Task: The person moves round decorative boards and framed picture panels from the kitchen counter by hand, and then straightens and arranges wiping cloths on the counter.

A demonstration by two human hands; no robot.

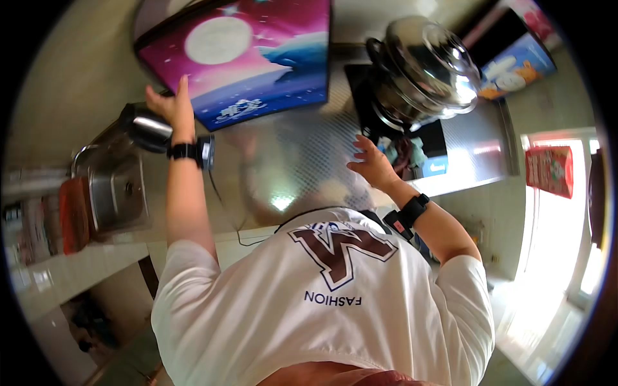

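Note:
My left hand (172, 110) is raised at the lower left edge of a printed panel (283, 80) showing a white moon over blue and purple. Its fingers are spread and it appears to hold nothing; whether it touches the panel I cannot tell. Just below that hand is a shiny dark metal vessel (145, 127), partly hidden by the wrist. Over the metal countertop (296, 154) my right hand (374, 166) is open, fingers apart. A lidded steel pot (418, 77) stands beyond it on a black cooktop (360, 96). Crumpled cloth-like items (409, 154) lie beside the right hand.
A steel sink (119, 190) is at the left, with a reddish-brown board-like object (74, 215) by it. Another illustrated panel (518, 67) leans behind the pot. A red bag (549, 171) hangs near the bright doorway at right. A thin dark cable (239, 233) crosses the counter's near edge.

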